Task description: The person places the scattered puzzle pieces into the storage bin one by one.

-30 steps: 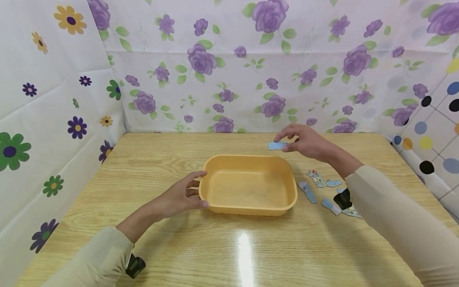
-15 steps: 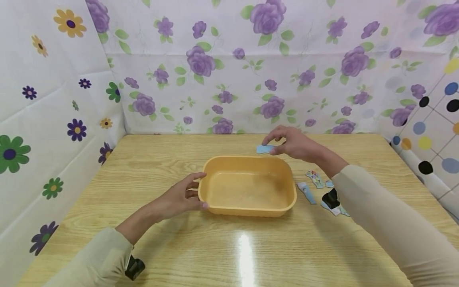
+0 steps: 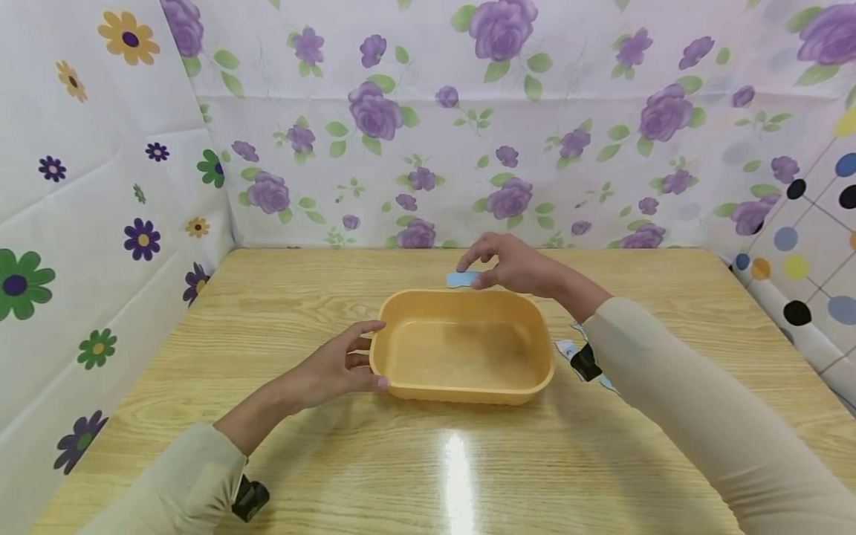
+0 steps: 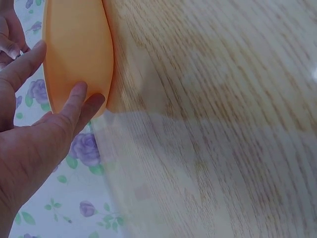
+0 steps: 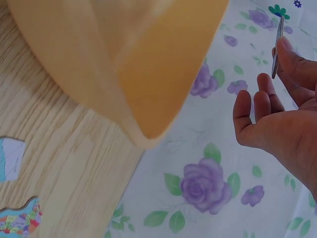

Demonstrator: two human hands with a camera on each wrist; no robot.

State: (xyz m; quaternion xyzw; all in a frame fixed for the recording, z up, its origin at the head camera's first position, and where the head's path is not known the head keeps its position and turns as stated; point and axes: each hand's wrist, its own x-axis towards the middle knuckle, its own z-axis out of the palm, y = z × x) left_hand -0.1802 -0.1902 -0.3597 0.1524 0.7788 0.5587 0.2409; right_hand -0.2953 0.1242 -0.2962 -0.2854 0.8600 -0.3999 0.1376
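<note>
A yellow-orange plastic basin (image 3: 468, 389) sits on the wooden table. My left hand (image 3: 328, 369) rests against its left end; in the left wrist view the fingers (image 4: 74, 101) lie nearly straight along the basin wall (image 4: 79, 49). Behind the basin's far rim, my right hand (image 3: 521, 269) pinches a light blue puzzle piece (image 3: 458, 279) between thumb and index finger. The right wrist view shows that piece (image 5: 279, 44) edge-on, thin and flat, held off the table. The other right fingers are loosely bent.
Right of the basin lie loose puzzle pieces (image 3: 567, 349), partly hidden by the right wrist's black camera (image 3: 585, 362). One piece (image 5: 22, 219) in the right wrist view bears a colourful print. A flowered cloth (image 3: 301, 186) hangs behind the table (image 3: 321, 461).
My right hand has moved left along the basin's far side, carrying the puzzle piece. Its forearm now covers more of the loose pieces. The left hand and basin stay put.
</note>
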